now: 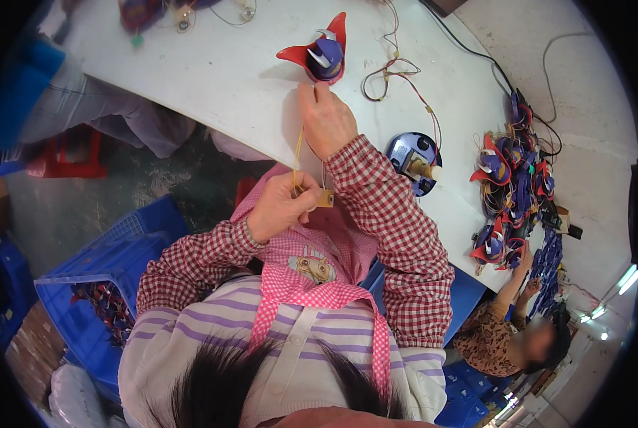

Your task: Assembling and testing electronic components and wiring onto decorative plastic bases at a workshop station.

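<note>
My left hand (283, 205) is closed in a pinch on thin yellow wires (298, 148) above my apron. Beside its fingers hangs a small yellowish circuit board (325, 198). The wires run up toward my right hand (327, 121), which is closed over the table's near side. Its fingertips meet the near end of a red and purple toy part (326, 58) with red wing-like flaps and silver horn-like points. The exact grip of those fingertips is partly hidden. Right of my right forearm, a round blue-and-black device (414, 162) with a pale knob lies on the white table (226, 78).
Red and black cables (388, 71) snake across the table to the round device. Several similar toy parts (501, 175) are heaped at right, where a co-worker (504, 335) reaches in. At lower left stands a blue crate (91, 271) holding parts; a red stool (69, 153) sits farther back.
</note>
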Demonstrator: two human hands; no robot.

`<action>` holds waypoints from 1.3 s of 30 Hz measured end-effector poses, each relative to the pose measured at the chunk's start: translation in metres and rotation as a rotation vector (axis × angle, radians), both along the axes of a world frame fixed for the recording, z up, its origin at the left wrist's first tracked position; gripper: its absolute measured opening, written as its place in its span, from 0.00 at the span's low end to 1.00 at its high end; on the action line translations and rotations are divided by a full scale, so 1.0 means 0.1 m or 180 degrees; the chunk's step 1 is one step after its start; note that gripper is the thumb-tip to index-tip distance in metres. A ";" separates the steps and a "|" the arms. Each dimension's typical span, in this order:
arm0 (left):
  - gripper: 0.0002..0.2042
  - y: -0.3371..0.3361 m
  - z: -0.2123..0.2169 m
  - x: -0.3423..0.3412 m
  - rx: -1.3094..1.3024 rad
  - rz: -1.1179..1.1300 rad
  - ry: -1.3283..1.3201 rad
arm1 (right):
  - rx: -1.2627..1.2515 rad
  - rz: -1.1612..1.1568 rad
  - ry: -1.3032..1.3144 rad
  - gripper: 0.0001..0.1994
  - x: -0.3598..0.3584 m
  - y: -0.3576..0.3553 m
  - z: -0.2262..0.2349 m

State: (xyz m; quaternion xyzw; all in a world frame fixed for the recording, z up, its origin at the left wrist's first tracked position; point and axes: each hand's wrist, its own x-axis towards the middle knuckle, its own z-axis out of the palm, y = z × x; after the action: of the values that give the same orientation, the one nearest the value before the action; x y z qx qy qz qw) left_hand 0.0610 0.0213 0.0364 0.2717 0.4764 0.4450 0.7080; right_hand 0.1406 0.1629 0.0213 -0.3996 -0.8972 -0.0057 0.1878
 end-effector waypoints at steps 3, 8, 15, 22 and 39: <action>0.02 -0.03 -0.03 -0.03 -0.0072 0.0071 -0.0043 | 0.0040 0.0026 0.0050 0.12 -0.05 -0.01 -0.01; 0.03 -0.05 -0.07 -0.01 -0.0191 0.0198 -0.0082 | 0.0022 0.0071 0.0235 0.13 -0.03 -0.01 -0.06; 0.02 -0.06 -0.11 0.00 -0.0299 0.0271 -0.0156 | 0.0313 0.0486 0.0767 0.17 0.15 -0.08 0.08; 0.04 -0.07 -0.15 -0.02 -0.0317 0.0282 -0.0344 | -0.1818 0.0532 0.1341 0.11 0.87 -0.73 0.56; 0.05 -0.03 0.04 0.09 -0.0263 0.0272 0.0196 | -0.1266 0.0307 0.2004 0.10 0.97 -1.26 0.19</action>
State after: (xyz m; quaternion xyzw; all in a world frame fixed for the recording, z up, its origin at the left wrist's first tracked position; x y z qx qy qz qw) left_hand 0.0698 0.0187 0.0407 0.2352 0.5270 0.4462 0.6839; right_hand 0.2380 0.0373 0.0402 -0.3678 -0.7969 0.3007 0.3732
